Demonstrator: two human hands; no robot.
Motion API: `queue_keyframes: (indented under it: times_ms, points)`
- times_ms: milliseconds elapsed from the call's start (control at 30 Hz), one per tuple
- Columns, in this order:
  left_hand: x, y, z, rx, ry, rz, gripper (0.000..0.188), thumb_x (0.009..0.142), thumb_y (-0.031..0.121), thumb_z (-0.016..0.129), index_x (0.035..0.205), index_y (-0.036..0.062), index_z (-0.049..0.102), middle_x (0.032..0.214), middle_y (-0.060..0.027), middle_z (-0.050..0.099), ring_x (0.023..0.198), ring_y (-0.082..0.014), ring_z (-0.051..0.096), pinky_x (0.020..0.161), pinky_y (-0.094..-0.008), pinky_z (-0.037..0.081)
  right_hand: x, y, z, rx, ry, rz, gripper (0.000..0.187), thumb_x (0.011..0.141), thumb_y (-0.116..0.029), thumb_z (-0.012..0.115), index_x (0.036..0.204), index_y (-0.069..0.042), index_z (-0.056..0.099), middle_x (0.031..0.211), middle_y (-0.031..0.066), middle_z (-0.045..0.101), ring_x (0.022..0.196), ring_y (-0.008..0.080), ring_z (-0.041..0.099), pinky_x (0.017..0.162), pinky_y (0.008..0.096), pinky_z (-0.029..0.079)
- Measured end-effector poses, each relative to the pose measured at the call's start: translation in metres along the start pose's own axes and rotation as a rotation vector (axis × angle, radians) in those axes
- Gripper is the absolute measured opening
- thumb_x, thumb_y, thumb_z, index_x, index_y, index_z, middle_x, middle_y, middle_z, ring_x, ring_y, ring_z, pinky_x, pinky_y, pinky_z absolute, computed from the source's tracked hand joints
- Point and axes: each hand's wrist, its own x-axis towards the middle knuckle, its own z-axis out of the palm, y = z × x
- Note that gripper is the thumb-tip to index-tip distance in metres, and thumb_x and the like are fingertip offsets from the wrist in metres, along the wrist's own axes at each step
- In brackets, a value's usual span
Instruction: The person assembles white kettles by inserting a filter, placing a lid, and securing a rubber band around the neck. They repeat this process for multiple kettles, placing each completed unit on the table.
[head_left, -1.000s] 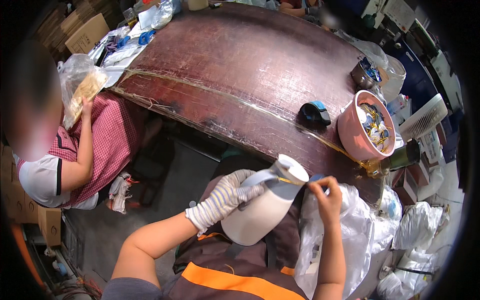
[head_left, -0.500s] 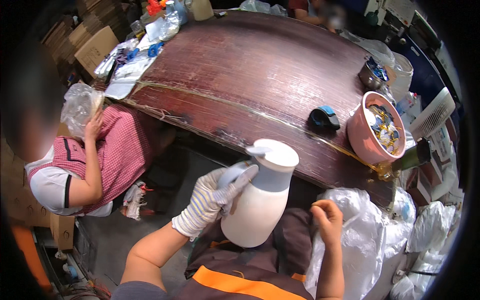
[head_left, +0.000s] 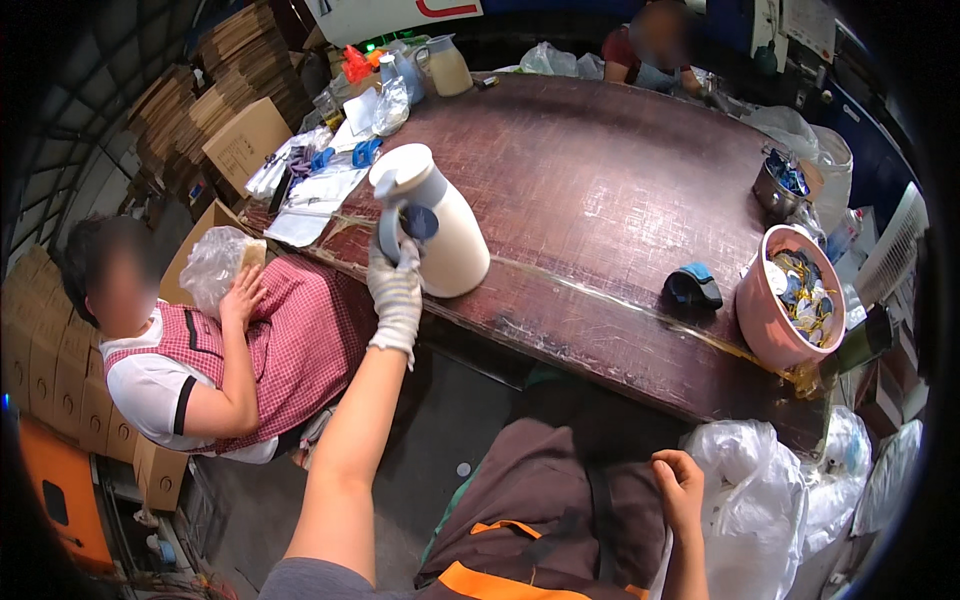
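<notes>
Seated co-worker in a pink checked apron [head_left: 215, 400]: just off the left edge of the brown-red wooden table [head_left: 590, 190], one hand against a crumpled clear plastic bag [head_left: 212, 268].
Loose white sheets [head_left: 315, 203]: spread along the table's left edge, mixed with small blue items [head_left: 367, 153].
Left hand [head_left: 396, 292], in a striped white knit glove: stretched out to the table's near edge, toward the left corner, with fingers wrapped tight around a handle.
Cream jug with a handle [head_left: 450, 68]: standing at the table's far left corner.
White jug with blue-grey neck and handle [head_left: 455, 245]: held by that handle, tilted, over the near edge by the left corner; contact with the tabletop impossible to tell.
Right hand [head_left: 683, 490], bare: below the near edge, just beside a translucent white plastic bag [head_left: 750, 490], with fingers curled inward; meeting of thumb and fingertips impossible to tell.
Black-and-blue rounded object [head_left: 692, 288]: near the right end of the near edge.
Round metal bowl [head_left: 778, 200]: along the right edge, farther back.
Pink plastic bucket [head_left: 775, 325]: at the near right corner, filled with small tags and yellow cords [head_left: 800, 295].
</notes>
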Motion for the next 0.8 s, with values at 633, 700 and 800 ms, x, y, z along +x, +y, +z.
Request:
queue_keyframes:
  times_ms: [633, 700, 800]
  points:
    - [-0.058, -0.093, 0.072, 1.084, -0.438, 0.423, 0.035, 0.083, 0.028, 0.062, 0.111, 0.0068, 0.062, 0.119, -0.0156, 0.062, 0.117, -0.0318, 0.054, 0.102, -0.0452, 0.039, 0.153, 0.016, -0.050, -0.814, 0.535, -0.328, 0.026, 0.090, -0.023, 0.062, 0.110, -0.007, 0.062, 0.095, 0.0159, 0.068, 0.087, 0.0352, 0.064, 0.075, 0.0426, 0.050]
    - [-0.056, -0.099, 0.068, 1.073, -0.463, 0.415, 0.036, 0.083, 0.029, 0.061, 0.111, 0.0070, 0.062, 0.122, -0.0150, 0.060, 0.119, -0.0316, 0.052, 0.102, -0.0457, 0.038, 0.152, 0.009, -0.047, -0.817, 0.530, -0.336, 0.025, 0.089, -0.023, 0.062, 0.109, -0.007, 0.063, 0.096, 0.0149, 0.068, 0.087, 0.0347, 0.064, 0.076, 0.0431, 0.050]
    - [-0.057, -0.092, 0.069, 1.039, -0.457, 0.397, 0.034, 0.082, 0.027, 0.063, 0.110, 0.0073, 0.063, 0.119, -0.0149, 0.062, 0.116, -0.0325, 0.054, 0.101, -0.0466, 0.039, 0.154, 0.011, -0.047, -0.829, 0.551, -0.369, 0.024, 0.088, -0.022, 0.063, 0.107, -0.007, 0.063, 0.095, 0.0140, 0.068, 0.087, 0.0339, 0.064, 0.076, 0.0435, 0.050]
